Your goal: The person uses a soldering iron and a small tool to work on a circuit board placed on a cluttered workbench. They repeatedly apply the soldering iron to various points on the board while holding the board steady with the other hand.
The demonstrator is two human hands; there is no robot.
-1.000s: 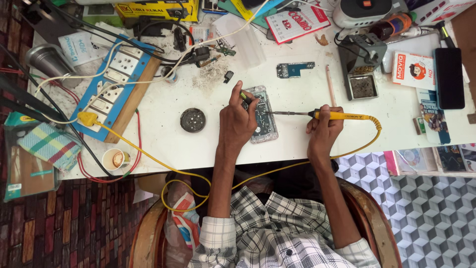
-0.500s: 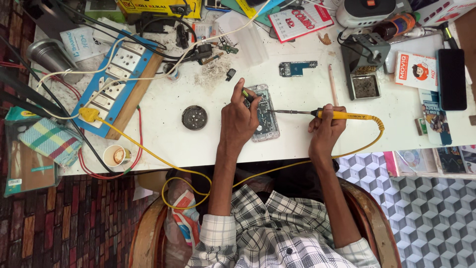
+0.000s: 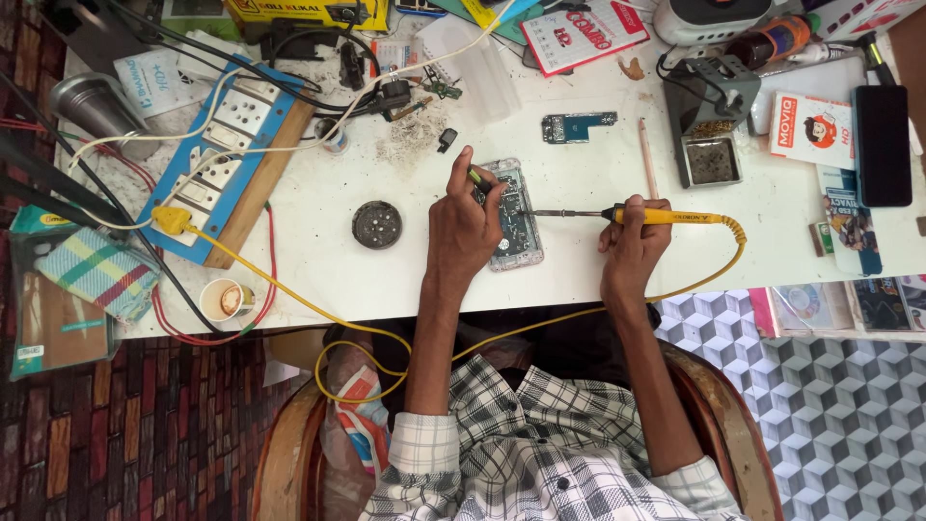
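Gripping the yellow soldering iron (image 3: 666,216) in my right hand (image 3: 632,246), tip on the opened phone (image 3: 514,214) mid-frame; left hand (image 3: 463,227) pinches a small tool (image 3: 476,178) over it.

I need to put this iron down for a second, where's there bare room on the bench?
Bare white table lies along the near edge, between the round black part and the paper cup. Another patch sits between the opened phone and the small tin tray. The far edge is crowded.
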